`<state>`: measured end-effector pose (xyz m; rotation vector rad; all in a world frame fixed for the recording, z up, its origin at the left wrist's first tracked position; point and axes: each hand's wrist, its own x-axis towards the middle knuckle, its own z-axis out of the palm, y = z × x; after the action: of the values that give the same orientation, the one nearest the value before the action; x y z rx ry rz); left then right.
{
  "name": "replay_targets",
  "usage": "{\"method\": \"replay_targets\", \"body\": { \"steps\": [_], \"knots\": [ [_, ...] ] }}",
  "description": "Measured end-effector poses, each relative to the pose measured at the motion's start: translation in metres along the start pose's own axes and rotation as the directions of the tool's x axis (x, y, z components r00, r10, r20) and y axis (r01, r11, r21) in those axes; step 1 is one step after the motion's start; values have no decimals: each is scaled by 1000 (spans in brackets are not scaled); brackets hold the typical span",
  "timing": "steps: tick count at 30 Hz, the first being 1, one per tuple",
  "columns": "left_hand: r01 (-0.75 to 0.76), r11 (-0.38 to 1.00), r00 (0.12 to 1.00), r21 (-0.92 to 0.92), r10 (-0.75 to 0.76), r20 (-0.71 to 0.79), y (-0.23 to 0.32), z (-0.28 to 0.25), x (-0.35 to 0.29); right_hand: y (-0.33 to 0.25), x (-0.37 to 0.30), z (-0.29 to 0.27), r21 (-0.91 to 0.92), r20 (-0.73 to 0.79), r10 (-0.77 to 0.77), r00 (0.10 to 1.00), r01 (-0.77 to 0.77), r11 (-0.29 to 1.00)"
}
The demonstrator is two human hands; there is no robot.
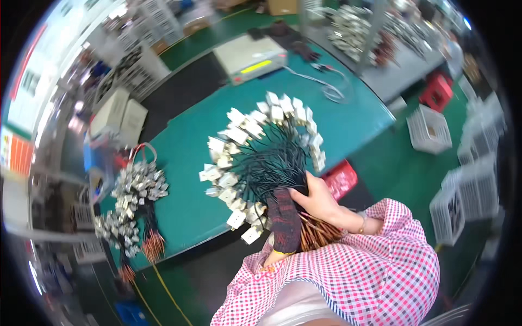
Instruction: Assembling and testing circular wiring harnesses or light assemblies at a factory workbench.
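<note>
Right hand [319,202], bare, was closed on the cable bundle [277,165], thumb laid over the black strands. Left hand [284,220], in a dark knitted glove, was wrapped at the bundle's waist just beside it; fingertips were hidden, so how tightly it gripped could not be told. Neither hand was nearer: both touched the bundle. Its long axis ran roughly 11 to 5 o'clock, white plugs [236,133] fanned from 8 round to nearly 1, copper-coloured ends [321,232] at 5. Beyond, on the green table [187,195]: smaller bundles [140,185] at 9 o'clock, beige box [247,54] at 11.
</note>
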<state>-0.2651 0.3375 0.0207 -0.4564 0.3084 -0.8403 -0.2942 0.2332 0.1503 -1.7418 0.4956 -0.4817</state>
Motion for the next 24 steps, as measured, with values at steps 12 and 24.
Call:
{"method": "replay_targets", "body": {
  "steps": [12, 24],
  "knots": [
    [415, 795, 769, -442, -566, -296, -17, 4, -88, -21, -146, 7, -137, -567, -11, 824, -81, 987],
    [332, 383, 492, -862, -850, -188, -38, -24, 37, 51, -183, 12, -220, -908, -7, 418, -465, 857]
  ]
}}
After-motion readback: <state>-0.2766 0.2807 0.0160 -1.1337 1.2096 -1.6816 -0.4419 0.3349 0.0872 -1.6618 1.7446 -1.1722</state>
